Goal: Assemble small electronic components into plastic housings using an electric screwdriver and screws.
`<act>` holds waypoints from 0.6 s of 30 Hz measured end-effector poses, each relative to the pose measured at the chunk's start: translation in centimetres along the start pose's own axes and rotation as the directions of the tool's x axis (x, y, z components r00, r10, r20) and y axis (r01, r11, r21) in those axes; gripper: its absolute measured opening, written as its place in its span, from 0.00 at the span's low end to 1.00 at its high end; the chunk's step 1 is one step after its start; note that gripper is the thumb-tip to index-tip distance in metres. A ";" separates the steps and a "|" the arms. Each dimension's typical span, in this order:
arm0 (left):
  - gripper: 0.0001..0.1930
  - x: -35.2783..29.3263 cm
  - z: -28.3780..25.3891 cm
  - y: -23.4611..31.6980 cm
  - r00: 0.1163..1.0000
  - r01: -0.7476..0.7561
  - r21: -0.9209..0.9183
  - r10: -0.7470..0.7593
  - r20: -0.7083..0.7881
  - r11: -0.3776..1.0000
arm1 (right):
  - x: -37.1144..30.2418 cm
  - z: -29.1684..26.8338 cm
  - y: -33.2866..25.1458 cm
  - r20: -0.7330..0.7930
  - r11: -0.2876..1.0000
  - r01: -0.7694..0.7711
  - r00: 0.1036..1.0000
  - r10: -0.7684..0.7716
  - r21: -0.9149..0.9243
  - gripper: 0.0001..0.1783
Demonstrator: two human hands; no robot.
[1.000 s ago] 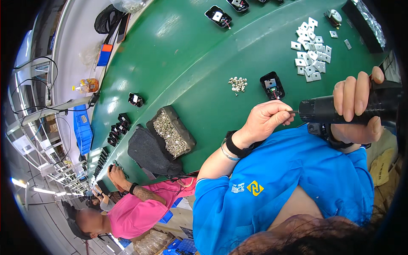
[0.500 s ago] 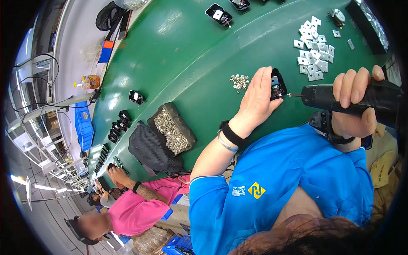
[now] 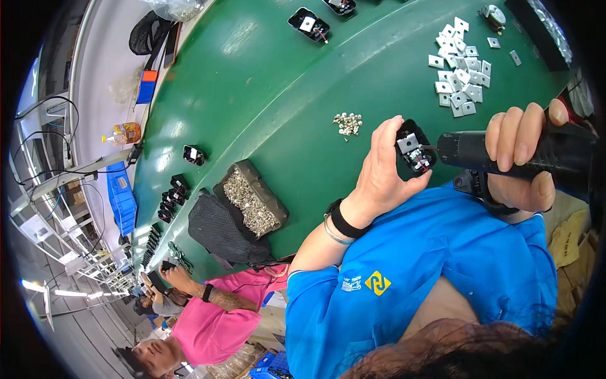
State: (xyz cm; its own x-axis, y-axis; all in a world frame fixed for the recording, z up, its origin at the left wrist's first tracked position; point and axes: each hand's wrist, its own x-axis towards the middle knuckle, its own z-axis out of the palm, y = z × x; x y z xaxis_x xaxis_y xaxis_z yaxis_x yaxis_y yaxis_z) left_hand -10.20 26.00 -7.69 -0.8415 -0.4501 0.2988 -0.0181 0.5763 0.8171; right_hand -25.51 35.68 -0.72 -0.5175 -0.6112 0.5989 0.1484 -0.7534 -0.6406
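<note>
My left hand (image 3: 382, 169) grips a small black plastic housing (image 3: 405, 131) by its edges, tilted so that its inside shows. A square metal plate (image 3: 408, 143) and small wired parts sit inside it. My right hand (image 3: 521, 151) is wrapped round a black power screwdriver (image 3: 464, 149) lying almost level. Its thin bit points left and reaches into the housing beside the plate; whether a screw is on the tip is hidden. Left of my left hand lies a small heap of screws (image 3: 348, 124). Beyond the screwdriver are many loose square metal plates (image 3: 459, 76).
A dark bin of screws (image 3: 252, 202) stands left on the green table (image 3: 278, 107), beside a black mesh bag (image 3: 221, 228). Several more housings (image 3: 308, 25) lie at the far side and left. A co-worker in a pink shirt (image 3: 218, 325) sits to the left.
The housing has been tilted up so that its inside faces the screwdriver. The bit, apart from it before with a screw at its tip, now reaches into the housing. The view has shifted slightly.
</note>
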 end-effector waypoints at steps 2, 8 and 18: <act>0.46 -0.2 0.2 0.0 1.000 0.016 -0.033 -0.015 0.004 0.999 | 0.1 -0.2 -0.3 0.043 0.999 -0.035 0.998 0.034 0.018 0.33; 0.46 -0.1 0.0 0.5 1.000 0.019 -0.049 -0.017 0.023 0.999 | 0.0 -0.2 -0.2 0.085 0.997 -0.074 0.994 0.072 0.020 0.35; 0.45 0.3 0.1 0.9 0.999 -0.038 -0.016 0.039 0.013 0.999 | 0.0 -0.1 -0.5 0.063 0.995 -0.100 0.993 0.099 0.003 0.35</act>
State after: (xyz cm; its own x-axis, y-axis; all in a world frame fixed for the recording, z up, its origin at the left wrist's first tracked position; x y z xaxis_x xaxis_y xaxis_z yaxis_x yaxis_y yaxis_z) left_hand -10.52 26.40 -6.91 -0.8487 -0.4182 0.3236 0.0229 0.5823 0.8127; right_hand -25.64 36.10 -0.45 -0.4461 -0.6970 0.5614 0.2020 -0.6896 -0.6955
